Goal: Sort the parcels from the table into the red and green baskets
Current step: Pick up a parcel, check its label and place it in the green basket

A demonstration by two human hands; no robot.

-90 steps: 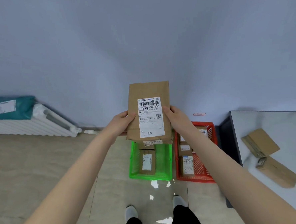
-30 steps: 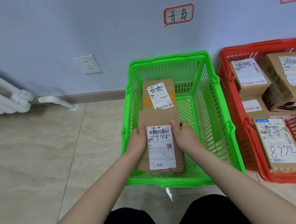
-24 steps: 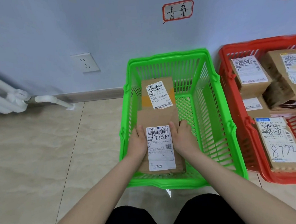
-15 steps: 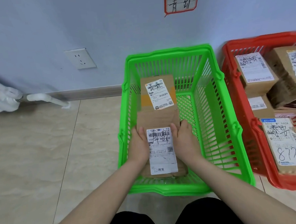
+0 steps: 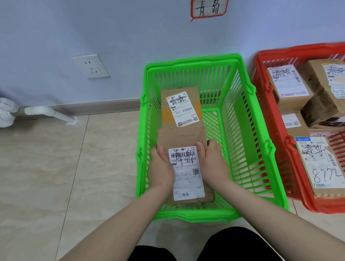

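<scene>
While the parcel (image 5: 185, 170) sits low inside the green basket (image 5: 191, 61), my left hand (image 5: 162, 169) and right hand (image 5: 214, 164) grip its long edges — thumbs on top. A second parcel (image 5: 180, 109) lies just beyond at 12 o'clock; the red basket (image 5: 334, 208) stands at 3 o'clock.

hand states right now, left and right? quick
Left hand: grips the left edge of the cardboard parcel, inside the green basket.
Right hand: grips the same parcel's right edge.
</scene>
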